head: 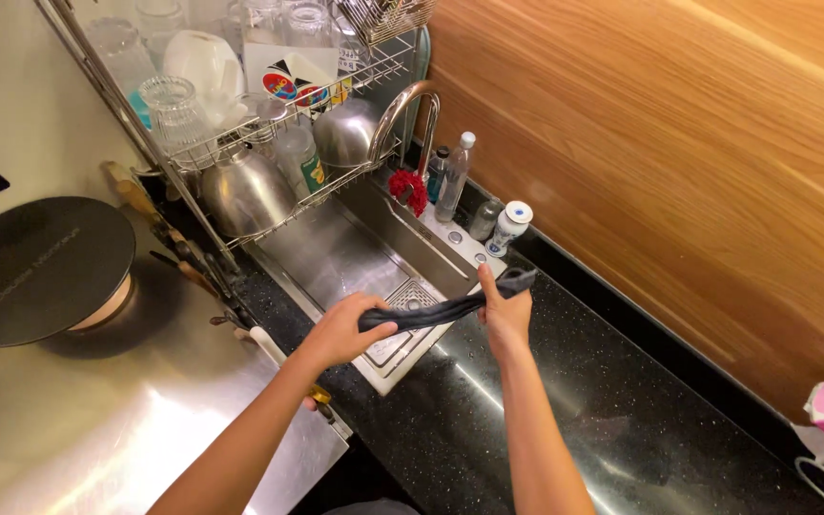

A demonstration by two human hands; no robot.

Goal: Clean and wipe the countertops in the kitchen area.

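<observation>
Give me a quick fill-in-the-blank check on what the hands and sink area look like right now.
1. Both hands grip a twisted dark ____ stretched between them.
2. The left hand and right hand hold it above the ____.
3. A red scrubber hangs from the ____.
4. Upturned glasses rest in the dish ____.

Missing words: cloth; sink; faucet; rack.

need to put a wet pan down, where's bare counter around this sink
Bare black counter runs right of the sink, up to the wooden wall. Bare steel top lies below the round lid. Crowded: dish rack, bottles by the tap.
</observation>
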